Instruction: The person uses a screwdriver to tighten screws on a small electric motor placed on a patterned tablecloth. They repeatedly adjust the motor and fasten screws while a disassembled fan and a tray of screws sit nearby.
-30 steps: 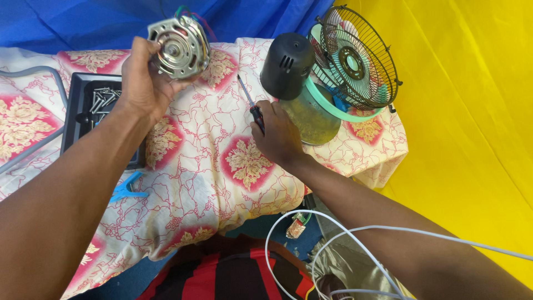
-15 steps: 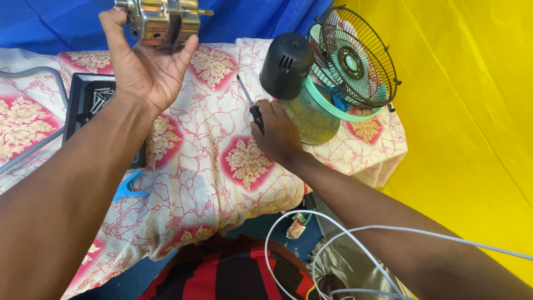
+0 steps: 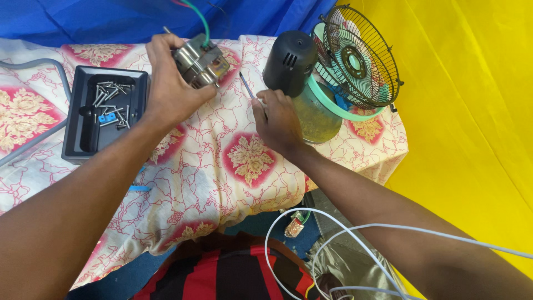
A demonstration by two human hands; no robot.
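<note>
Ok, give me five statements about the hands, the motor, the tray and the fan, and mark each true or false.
1. The left hand holds the metal motor. True.
2. The right hand is empty. False: it grips a thin screwdriver.
3. The black tray holds screws. True.
4. The fan lies on the floor. False: it stands on the patterned cloth covering the table.
5. A green wire leads from the motor. True.
</note>
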